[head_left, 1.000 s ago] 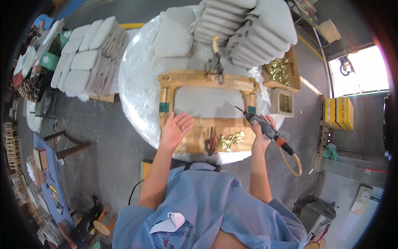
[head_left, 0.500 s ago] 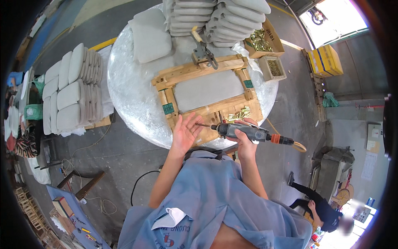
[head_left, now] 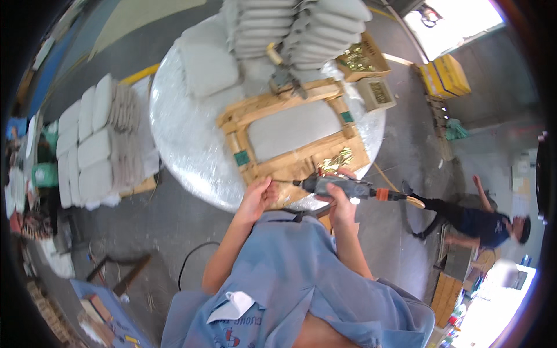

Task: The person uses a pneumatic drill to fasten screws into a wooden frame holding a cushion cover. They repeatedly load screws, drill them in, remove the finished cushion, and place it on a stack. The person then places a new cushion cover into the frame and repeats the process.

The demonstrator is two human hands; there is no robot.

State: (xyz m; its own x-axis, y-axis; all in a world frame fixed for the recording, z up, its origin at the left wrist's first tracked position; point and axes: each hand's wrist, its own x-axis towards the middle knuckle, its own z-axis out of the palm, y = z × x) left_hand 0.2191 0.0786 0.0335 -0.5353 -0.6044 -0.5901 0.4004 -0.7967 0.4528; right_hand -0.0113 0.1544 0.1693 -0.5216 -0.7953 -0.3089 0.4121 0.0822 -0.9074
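My right hand (head_left: 341, 204) is wrapped round a dark air screwdriver (head_left: 336, 187) with an orange collar and a hose at its right end. Its thin bit (head_left: 285, 181) points left, to the fingertips of my left hand (head_left: 258, 198). Those fingers are curled closed at the bit's tip; whatever they pinch there is hidden. Just beyond my hands lies a wooden frame jig (head_left: 297, 155) with green patches, around a grey padded panel (head_left: 296, 129). A toggle clamp (head_left: 284, 78) with a yellowish handle stands on its far rail. Loose brass-coloured fasteners (head_left: 337, 159) lie on the jig's near right corner.
The round table (head_left: 183, 145) is wrapped in clear film. Stacked grey cushions (head_left: 264, 26) stand at its far side, beside a carton (head_left: 371, 61) and a small tray (head_left: 374, 94) of metal parts. More cushions (head_left: 96, 151) are piled at left. Another person (head_left: 481, 223) is at the right.
My left hand has gone from open and spread to closed at the bit's tip. The screwdriver has shifted slightly left and down. The other person now stands upright with an arm raised.
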